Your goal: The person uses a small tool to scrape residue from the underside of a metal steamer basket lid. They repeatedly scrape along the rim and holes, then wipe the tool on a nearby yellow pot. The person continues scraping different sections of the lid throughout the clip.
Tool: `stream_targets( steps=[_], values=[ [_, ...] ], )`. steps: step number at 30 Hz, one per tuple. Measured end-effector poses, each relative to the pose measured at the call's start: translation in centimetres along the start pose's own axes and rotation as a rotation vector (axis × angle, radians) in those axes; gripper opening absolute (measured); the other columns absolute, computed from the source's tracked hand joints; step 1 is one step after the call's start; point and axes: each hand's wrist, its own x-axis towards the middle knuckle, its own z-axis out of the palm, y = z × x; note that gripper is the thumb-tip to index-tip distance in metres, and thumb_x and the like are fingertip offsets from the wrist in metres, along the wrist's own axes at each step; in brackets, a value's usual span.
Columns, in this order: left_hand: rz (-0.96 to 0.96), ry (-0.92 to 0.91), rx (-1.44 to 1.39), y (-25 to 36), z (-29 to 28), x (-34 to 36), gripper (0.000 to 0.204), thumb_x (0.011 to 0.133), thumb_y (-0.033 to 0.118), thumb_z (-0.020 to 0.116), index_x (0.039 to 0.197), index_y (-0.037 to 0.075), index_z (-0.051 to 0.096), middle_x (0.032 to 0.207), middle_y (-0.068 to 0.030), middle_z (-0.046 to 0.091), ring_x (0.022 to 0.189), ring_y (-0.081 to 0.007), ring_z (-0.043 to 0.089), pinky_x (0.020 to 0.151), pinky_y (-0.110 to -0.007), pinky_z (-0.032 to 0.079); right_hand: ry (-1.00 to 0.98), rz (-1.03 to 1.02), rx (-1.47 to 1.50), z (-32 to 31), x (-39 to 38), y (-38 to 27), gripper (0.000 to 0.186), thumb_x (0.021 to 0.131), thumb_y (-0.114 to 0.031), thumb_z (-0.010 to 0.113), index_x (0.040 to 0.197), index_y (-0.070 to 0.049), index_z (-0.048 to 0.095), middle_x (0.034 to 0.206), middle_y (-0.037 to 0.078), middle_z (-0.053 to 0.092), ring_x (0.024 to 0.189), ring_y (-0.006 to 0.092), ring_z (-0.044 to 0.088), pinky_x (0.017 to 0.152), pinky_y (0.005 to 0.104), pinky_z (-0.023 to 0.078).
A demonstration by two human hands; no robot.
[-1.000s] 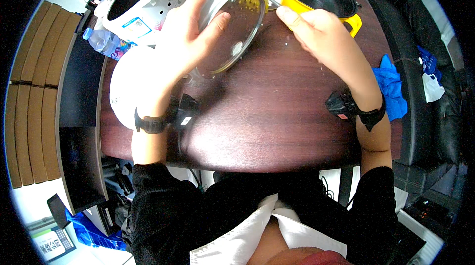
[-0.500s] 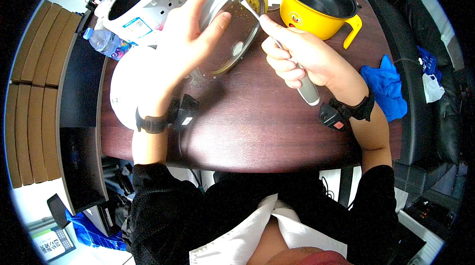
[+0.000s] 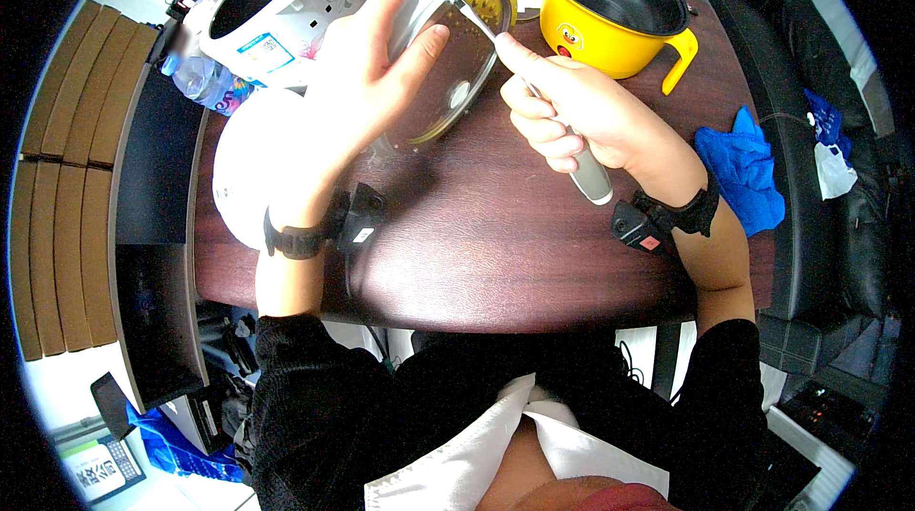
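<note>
In the head view my left hand (image 3: pixel 381 72) is closed on the rim of a round lid (image 3: pixel 448 96), tilted up, with a pale sealing ring and a shiny inner plate. My right hand (image 3: pixel 567 106) is wrapped round a grey-handled flat-tipped tool (image 3: pixel 591 177), thumb along it, the metal tip touching or very near the lid's upper inner edge. Under and beside my left forearm lies a large white rounded piece (image 3: pixel 248 168); whether it joins the lid I cannot tell. Black devices are strapped to both wrists.
A white cooker body (image 3: pixel 272 15) and a bottle (image 3: pixel 195 82) stand back left. A yellow pot (image 3: pixel 610 25) with black interior stands back right, a blue cloth (image 3: pixel 739 168) at the table's (image 3: pixel 477 263) right side. Cardboard boxes (image 3: pixel 67 177) and a black sofa (image 3: pixel 839 244) flank the table.
My right hand has moved down and leftward, turning so the tool's grey handle shows and more of the yellow pot is uncovered. My left hand has barely moved.
</note>
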Motion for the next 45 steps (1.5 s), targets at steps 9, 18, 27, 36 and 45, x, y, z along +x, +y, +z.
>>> stream_targets(
  steps=[9,18,27,36,45],
  values=[
    [0.002,-0.055,0.051,0.6,-0.3,-0.1,0.045,0.088,0.027,0.058,0.126,0.006,0.047,0.102,-0.0203,0.063,0.090,-0.0304,0.063,0.078,-0.036,0.048,0.667,-0.620,-1.080,-1.4,0.9,0.8,0.056,0.090,-0.050,0.047,0.057,-0.006,0.059,0.048,0.014,0.052,0.043,0.0284,0.054,0.044,0.0377,0.045],
    [0.037,0.009,0.036,0.8,0.0,0.0,0.041,0.084,0.020,0.059,0.120,0.003,0.051,0.095,-0.0229,0.064,0.089,-0.0342,0.065,0.076,-0.038,0.051,0.817,-0.902,-1.219,-2.5,-0.4,-0.4,0.055,0.088,-0.048,0.052,0.052,-0.006,0.056,0.045,0.009,0.051,0.040,0.0252,0.053,0.042,0.0355,0.043],
    [-0.036,-0.014,-0.022,0.5,-0.1,0.0,0.042,0.087,0.024,0.059,0.123,0.005,0.049,0.102,-0.0193,0.063,0.092,-0.0297,0.062,0.078,-0.036,0.049,0.035,-0.098,0.018,-0.4,-0.1,-0.1,0.059,0.094,-0.058,0.034,0.053,-0.015,0.031,0.043,-0.005,0.030,0.031,0.0035,0.026,0.031,0.0195,0.025],
    [-0.064,-0.052,0.000,0.2,-0.3,-0.1,0.047,0.091,0.030,0.058,0.129,0.007,0.046,0.111,-0.0155,0.060,0.099,-0.0216,0.058,0.082,-0.032,0.046,-0.026,-0.008,0.081,0.0,0.3,0.3,0.060,0.093,-0.059,0.033,0.052,-0.015,0.030,0.042,-0.005,0.028,0.030,0.0044,0.026,0.031,0.0195,0.024],
    [0.025,0.035,0.006,0.1,0.2,0.0,0.040,0.085,0.021,0.059,0.120,0.005,0.051,0.095,-0.0221,0.064,0.087,-0.0354,0.064,0.075,-0.039,0.051,-0.074,0.067,0.130,0.1,0.4,0.2,0.059,0.093,-0.059,0.032,0.054,-0.014,0.031,0.043,-0.006,0.027,0.031,0.0045,0.025,0.031,0.0197,0.024]
  ],
)
